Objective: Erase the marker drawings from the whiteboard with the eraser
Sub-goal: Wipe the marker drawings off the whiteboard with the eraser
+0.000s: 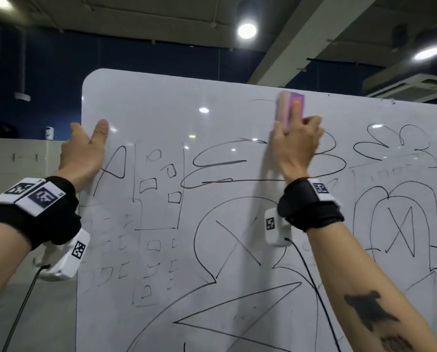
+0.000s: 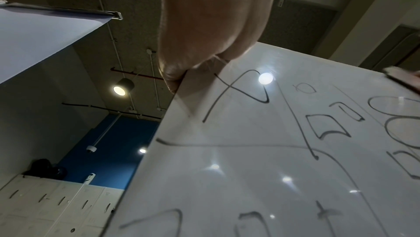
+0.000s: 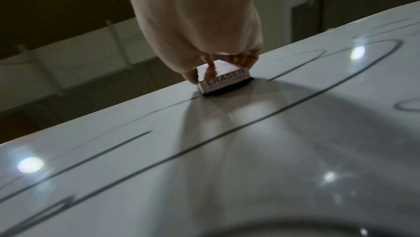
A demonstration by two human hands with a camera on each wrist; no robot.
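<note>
A large whiteboard (image 1: 212,128) with rounded corners stands upright, covered in black marker drawings (image 1: 227,235) of loops, boxes and crossed shapes. My right hand (image 1: 297,146) grips a white and purple eraser (image 1: 289,107) and presses it flat against the board near its top edge; the eraser (image 3: 223,81) shows a dark felt base and the word ERASER in the right wrist view. My left hand (image 1: 85,151) grips the whiteboard's left edge (image 2: 179,88), thumb on the front face, fingers hidden behind. The strip of board around the eraser looks wiped.
Behind the board to the left stand low white lockers (image 1: 22,158) against a dark blue wall (image 1: 136,57). Ceiling lamps (image 1: 247,30) glare overhead and reflect on the board. Cables hang from both wrist cameras.
</note>
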